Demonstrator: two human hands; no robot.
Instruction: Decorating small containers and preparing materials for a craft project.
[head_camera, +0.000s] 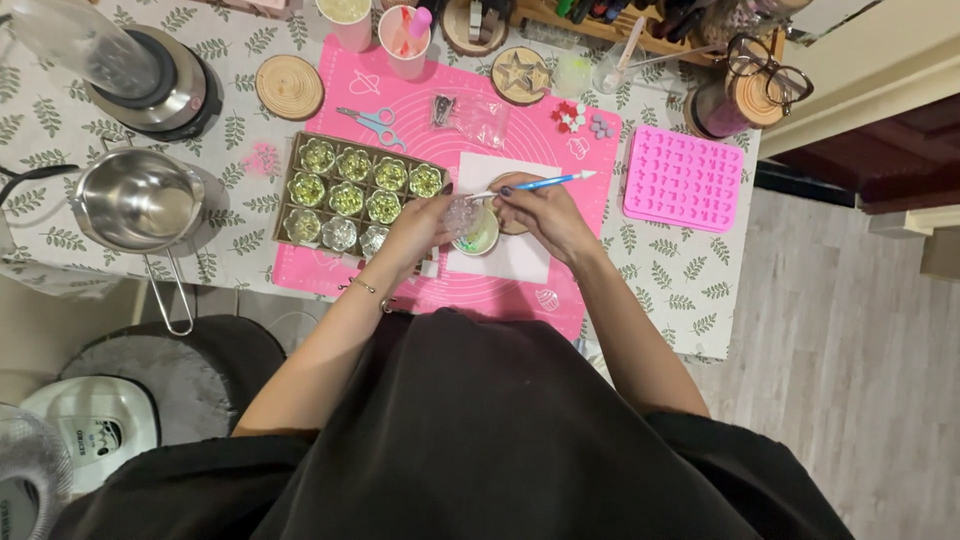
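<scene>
In the head view, the risk is a spill or a slip: the left hand (420, 228) pinches a small clear cup (460, 213) tipped over a little bowl (478, 235) of greenish mix, and a wobble could drop it or scatter the contents across the white paper (520, 258) and the pink silicone mat (520, 130). The right hand (548, 212) is closed around a blue-handled tool (540, 183), its fine end reaching toward the cup; a hard poke could knock the cup loose. The cup sits at the left fingertips, just beside the right hand, and the bowl lies directly beneath both. A cardboard tray of filled green cups (355, 190) stands just beyond the left hand, near enough to be bumped by the wrist.
</scene>
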